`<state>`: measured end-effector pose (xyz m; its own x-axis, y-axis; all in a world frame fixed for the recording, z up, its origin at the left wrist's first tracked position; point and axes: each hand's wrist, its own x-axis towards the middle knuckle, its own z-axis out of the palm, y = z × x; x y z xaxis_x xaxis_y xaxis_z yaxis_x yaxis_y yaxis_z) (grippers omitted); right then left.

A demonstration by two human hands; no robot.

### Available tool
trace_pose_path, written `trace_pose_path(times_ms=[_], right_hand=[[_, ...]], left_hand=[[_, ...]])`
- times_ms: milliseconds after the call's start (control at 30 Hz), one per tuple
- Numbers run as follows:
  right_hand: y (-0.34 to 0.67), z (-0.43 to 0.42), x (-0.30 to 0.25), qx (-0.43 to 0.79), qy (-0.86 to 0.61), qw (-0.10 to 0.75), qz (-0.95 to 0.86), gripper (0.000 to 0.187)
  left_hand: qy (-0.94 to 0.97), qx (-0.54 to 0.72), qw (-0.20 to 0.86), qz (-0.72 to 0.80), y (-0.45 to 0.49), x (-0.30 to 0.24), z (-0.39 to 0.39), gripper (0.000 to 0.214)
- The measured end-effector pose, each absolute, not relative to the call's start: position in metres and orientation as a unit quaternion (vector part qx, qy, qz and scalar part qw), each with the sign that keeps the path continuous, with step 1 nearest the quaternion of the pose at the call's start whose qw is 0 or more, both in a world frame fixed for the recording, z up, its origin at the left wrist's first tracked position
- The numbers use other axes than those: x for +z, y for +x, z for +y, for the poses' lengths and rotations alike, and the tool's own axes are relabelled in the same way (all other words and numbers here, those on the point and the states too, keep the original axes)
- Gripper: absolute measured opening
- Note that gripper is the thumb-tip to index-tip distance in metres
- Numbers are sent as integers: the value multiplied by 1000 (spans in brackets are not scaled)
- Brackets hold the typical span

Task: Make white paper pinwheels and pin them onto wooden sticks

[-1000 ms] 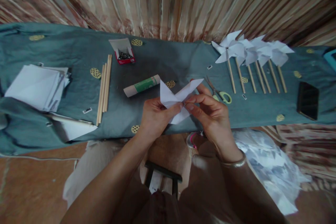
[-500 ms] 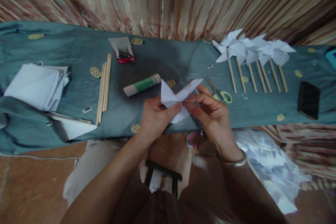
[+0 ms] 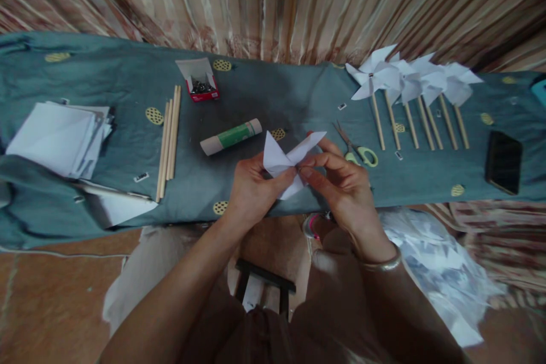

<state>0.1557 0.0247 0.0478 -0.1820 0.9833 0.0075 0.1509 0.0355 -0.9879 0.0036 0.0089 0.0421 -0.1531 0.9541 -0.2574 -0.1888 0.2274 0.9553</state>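
Observation:
Between both hands, above the table's near edge, is a white paper pinwheel point(image 3: 276, 159) with its blades partly folded in. My left hand point(image 3: 255, 189) grips its left side, the thumb lying across the paper near the centre. The fingers of my right hand point(image 3: 341, 185) are pinched at the centre and right blade; whether they also hold a small pin is hidden. Just beyond the right fingers lie scissors point(image 3: 362, 156) with pale green handles. A glue stick point(image 3: 232, 136) with a green label lies beyond my left hand.
Wooden sticks point(image 3: 169, 142), an open red box of metal pins point(image 3: 202, 90) and stacked paper sheets point(image 3: 53, 136) lie left. Finished pinwheels on sticks point(image 3: 407, 82) and a dark phone point(image 3: 504, 162) lie right. A plastic bag point(image 3: 435, 261) sits below the table's right side.
The pinwheel's upper blades have shifted slightly inward between my fingers. Both hands keep nearly the same place and grip.

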Motion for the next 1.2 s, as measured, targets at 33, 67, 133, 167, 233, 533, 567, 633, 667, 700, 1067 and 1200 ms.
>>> trace_pose_path(times_ms=[33,67,133,167,233,533,567,633,667,700,1067,1200], right_hand=[[156,25,48,500,-486,416,-584,2],[155,24,47,500,-488,415,-583,2],[155,24,46,499,-488,415,-583,3],[155,24,46,498,-489,415,-583,3],[154,25,45,498,-494,418,-578,3],[151,27,41,522,-502,422,-546,1],[151,27,41,524,-498,424,-545,1],[150,28,40,525,-491,429,-547,1],[149,29,40,525,-487,430,-549,2],[149,29,40,526,-485,430,-551,2],[149,32,32,570,-485,451,-487,28],[148,33,32,615,-473,462,-430,54]], left_hand=[[345,515,551,558,4,42,9,12],[347,513,550,560,4,41,9,13],[351,507,548,566,4,41,9,14],[353,506,546,567,3,41,9,14],[358,506,544,565,3,40,9,15],[359,509,566,540,-1,39,7,21],[356,510,567,540,-1,40,8,22],[351,508,565,547,-2,41,9,23],[350,505,563,553,-2,41,9,24],[349,503,559,559,-2,42,10,24],[286,506,583,568,1,45,12,26],[274,505,589,569,1,41,13,24]])
